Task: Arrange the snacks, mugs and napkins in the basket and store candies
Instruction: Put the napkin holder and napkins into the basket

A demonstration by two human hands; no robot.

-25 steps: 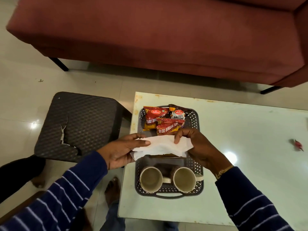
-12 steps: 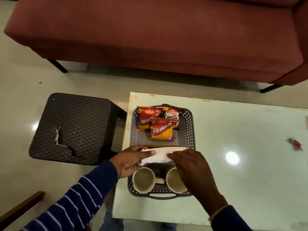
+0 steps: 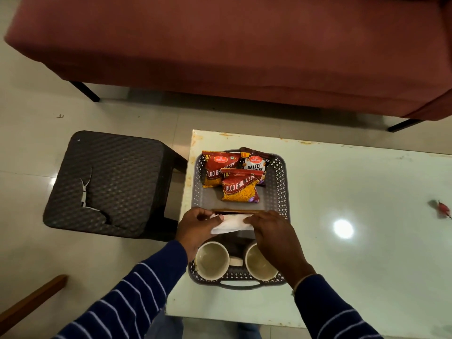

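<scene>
A grey perforated basket (image 3: 281, 189) stands on the pale table (image 3: 354, 277). Three snack packets lie at its far end: two red Aloo Bhujia packets (image 3: 241, 187) and a Salted Peanuts packet (image 3: 255, 162). Two cream mugs, one on the left (image 3: 211, 261) and one on the right (image 3: 259, 265), stand at its near end. My left hand (image 3: 198, 227) and my right hand (image 3: 271, 232) each pinch an end of a white napkin (image 3: 232, 225) folded small over the basket's middle, above a brown strip. A red candy (image 3: 444, 209) lies at the table's right edge.
A dark woven stool (image 3: 107, 182) with a cracked top stands left of the table. A red sofa (image 3: 232, 50) runs across the back. A wooden edge (image 3: 31, 302) shows at bottom left.
The napkin has come down from above the snacks into the basket's middle and looks folded narrower. Both hands have moved closer together over it.
</scene>
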